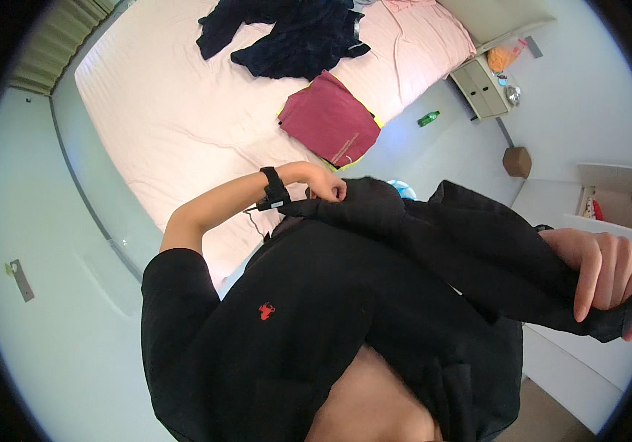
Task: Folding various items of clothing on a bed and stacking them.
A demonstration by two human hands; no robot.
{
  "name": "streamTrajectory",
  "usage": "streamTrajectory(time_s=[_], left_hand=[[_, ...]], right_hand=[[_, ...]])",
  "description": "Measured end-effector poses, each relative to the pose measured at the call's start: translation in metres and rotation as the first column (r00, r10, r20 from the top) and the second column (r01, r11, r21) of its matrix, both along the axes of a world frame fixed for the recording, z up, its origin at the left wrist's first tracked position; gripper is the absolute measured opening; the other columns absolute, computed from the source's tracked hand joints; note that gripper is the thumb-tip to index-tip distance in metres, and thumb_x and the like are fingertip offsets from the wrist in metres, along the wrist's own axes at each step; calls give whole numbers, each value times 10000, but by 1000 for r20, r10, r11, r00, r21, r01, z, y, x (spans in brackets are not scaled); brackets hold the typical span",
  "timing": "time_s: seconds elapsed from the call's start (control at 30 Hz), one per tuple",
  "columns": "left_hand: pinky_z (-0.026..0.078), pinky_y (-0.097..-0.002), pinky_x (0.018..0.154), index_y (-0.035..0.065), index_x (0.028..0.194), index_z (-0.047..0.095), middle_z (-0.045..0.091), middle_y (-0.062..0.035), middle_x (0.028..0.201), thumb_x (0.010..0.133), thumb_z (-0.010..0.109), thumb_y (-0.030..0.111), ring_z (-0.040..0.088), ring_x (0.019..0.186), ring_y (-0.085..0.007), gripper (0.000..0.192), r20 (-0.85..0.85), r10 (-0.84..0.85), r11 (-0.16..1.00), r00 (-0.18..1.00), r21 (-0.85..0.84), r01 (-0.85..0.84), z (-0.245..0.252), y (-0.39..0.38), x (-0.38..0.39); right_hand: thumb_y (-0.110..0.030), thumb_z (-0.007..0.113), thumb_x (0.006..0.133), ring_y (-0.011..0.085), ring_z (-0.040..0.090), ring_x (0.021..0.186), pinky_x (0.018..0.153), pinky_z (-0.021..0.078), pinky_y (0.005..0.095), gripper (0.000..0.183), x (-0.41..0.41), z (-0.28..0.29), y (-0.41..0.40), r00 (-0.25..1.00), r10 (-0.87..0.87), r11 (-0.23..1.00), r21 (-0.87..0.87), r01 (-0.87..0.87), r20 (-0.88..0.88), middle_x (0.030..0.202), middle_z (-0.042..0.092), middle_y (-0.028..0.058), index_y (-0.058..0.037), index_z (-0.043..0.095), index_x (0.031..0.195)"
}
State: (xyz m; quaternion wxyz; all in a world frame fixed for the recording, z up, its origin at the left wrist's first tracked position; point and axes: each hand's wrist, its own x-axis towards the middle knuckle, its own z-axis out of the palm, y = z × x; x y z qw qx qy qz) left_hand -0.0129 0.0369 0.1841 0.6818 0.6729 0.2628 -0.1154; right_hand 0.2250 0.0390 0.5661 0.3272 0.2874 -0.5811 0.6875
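Note:
A black cloth garment (459, 248) is stretched across the front of my body, between my two hands. My left hand (327, 185), with a black band on its wrist, has its fingers curled into the garment's upper left part. At the far right, my right hand (605, 271) is closed around the garment's other end, whose tip sticks out below the fingers. Beyond my left hand, a folded maroon garment (332, 119) with neon-yellow edges lies on the pink bed sheet (183, 121). Dark navy clothing (299, 41) is spread out farther up the bed.
A green bottle (429, 119) lies on the floor right of the bed. A white bedside cabinet (481, 88) holds an orange bag (503, 56). A brown box (517, 162) stands by the wall. White furniture with an open compartment (617, 207) is at right. A cord hangs near my left wrist.

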Motion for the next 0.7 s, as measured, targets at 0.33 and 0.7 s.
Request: streamTrajectory(time_s=[0.33, 0.7], left_hand=[[457, -302, 727, -112, 1050, 538, 571, -194, 1033, 765, 495, 630, 566, 890, -216, 797, -261, 563, 756, 784, -220, -617, -64, -18, -24], [277, -357, 1015, -13, 1296, 299, 368, -134, 1317, 933, 382, 237, 367, 1203, -227, 448, 580, 789, 176, -203, -529, -830, 131, -3, -144]], right_hand=[[-196, 624, 779, 209, 556, 491, 752, 495, 474, 294, -4, -14, 18, 978, 184, 982, 18, -187, 103, 521, 571, 104, -67, 545, 527], [-291, 490, 870, 232, 499, 651, 600, 394, 316, 340, -2, -170, 75, 434, -550, 806, 590, 52, 714, 709, 528, 133, 38, 538, 797]])
